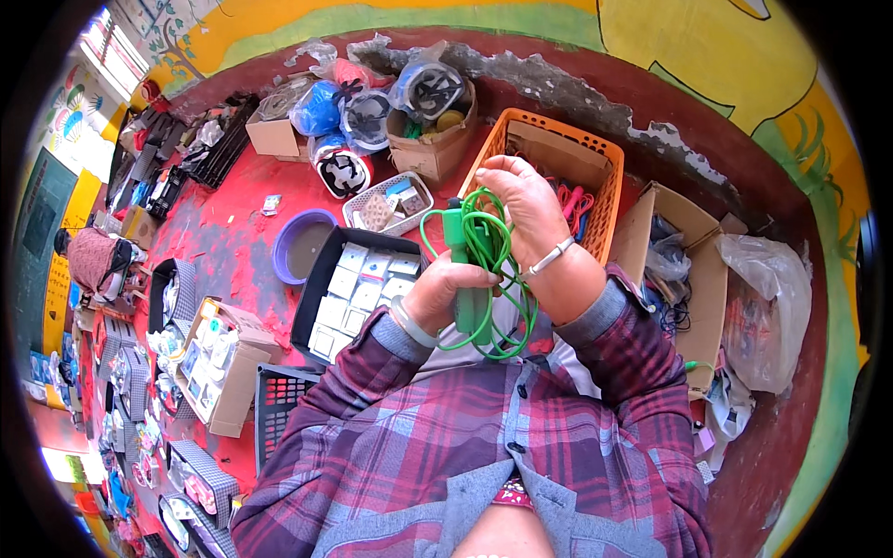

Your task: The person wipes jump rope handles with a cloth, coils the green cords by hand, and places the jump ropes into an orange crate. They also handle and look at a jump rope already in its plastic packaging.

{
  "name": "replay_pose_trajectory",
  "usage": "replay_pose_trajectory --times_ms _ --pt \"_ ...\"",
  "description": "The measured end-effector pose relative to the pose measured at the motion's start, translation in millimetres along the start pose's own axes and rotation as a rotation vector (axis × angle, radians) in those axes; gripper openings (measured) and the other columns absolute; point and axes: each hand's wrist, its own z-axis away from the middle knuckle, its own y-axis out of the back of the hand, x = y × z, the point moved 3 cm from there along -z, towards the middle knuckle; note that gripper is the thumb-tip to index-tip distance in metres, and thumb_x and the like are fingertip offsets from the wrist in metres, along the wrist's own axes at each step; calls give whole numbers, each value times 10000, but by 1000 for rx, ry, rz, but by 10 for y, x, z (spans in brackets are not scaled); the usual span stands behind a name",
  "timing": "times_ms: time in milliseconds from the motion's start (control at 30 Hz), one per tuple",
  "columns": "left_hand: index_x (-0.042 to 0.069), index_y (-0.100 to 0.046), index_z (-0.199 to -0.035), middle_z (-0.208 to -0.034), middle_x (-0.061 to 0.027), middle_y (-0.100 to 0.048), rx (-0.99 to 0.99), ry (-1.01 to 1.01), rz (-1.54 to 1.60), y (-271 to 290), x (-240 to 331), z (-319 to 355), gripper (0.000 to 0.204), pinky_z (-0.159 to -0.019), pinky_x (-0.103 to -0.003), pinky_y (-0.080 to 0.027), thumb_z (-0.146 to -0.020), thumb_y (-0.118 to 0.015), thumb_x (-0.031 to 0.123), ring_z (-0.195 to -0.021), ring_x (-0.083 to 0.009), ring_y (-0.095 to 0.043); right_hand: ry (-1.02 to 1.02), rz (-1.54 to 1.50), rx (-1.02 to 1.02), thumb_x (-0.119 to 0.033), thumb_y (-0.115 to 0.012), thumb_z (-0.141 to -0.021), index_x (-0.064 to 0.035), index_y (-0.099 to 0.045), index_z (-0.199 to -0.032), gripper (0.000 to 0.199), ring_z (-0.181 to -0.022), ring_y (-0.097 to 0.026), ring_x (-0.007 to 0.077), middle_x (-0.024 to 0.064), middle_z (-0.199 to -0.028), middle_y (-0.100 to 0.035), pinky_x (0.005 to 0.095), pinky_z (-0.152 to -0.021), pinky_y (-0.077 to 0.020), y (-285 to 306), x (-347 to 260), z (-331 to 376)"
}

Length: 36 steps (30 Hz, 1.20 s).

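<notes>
In front of my chest is a green jump rope (503, 244), its cord gathered in loose loops around its thick green handles (454, 232). My left hand (435, 294) is closed on the handles, with the thumb lying across them. At the top of the bundle my right hand (535, 209) has its fingers curled together against the cord; the exact pinch point is partly hidden. Some loops hang below my left hand. Just beyond the right hand stands an orange plastic basket (609, 186) holding a cardboard piece and several pink, red and blue handles and cords.
To the left are a black box of small white boxes (358, 296), a purple basin (281, 249) and a white basket (423, 209). Bagged helmets (365, 121) lie by the wall. An open carton (702, 298) and a plastic bag (767, 307) stand at right.
</notes>
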Motion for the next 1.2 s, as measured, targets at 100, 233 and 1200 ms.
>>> replay_pose_trajectory --times_ms 100,233,1200 --pt "17 -549 -1037 -894 -71 -604 7 -24 37 -77 -1 10 347 -733 -299 -471 -694 -600 8 -794 -184 -592 37 -60 57 -77 -610 -797 -71 -502 -984 216 -641 -502 136 23 -800 -523 277 -562 -425 45 13 -83" --pt "35 -550 -1015 -860 -52 -595 29 -115 84 -142 -23 3 327 -698 -298 -470 -694 -609 19 -761 -165 -587 38 -122 111 -77 -583 -807 -92 -495 -990 204 -598 -485 141 39 -822 -546 281 -518 -404 54 47 -116" --pt "33 -467 -1237 -1172 -88 -561 -20 -411 107 -601 398 -391 433 -941 -357 -428 -817 -544 104 -1057 -200 -550 752 1220 -138 -363 -733 -696 20 -244 -1375 920 -1092 -495 391 255 -1188 -488 418 -920 -396 374 -249 620"
